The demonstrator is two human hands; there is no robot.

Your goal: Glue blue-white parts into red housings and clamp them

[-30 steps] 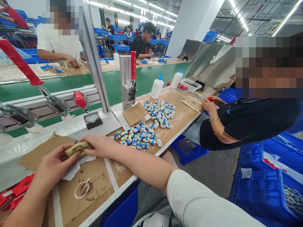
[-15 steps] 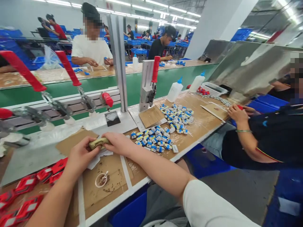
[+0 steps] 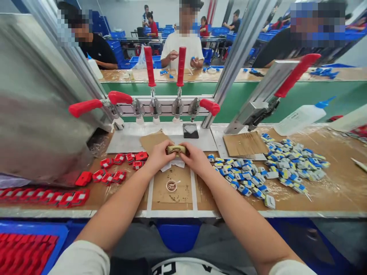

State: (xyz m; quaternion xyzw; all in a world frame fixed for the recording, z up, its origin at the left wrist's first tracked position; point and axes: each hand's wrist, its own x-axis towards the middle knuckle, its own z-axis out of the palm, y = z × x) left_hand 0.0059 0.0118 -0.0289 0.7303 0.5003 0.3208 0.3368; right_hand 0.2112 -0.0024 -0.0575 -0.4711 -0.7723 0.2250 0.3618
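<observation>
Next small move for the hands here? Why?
Probably lower the olive piece onto the white paper, freeing a hand: the left hand and right hand grip its opposite ends, so neither is free, and the paper lies right by it. The small cup sits untouched.

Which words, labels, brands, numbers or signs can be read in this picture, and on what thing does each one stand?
No word, brand, number or sign can be read with certainty.
White cloth, bottom edge: dark print, cut off, not readable.
Near bottle with blue tip: faint marks, too blurred.
Blue-and-white blocks: any marks too small.
Held yellowish piece: none that I can make out.
</observation>
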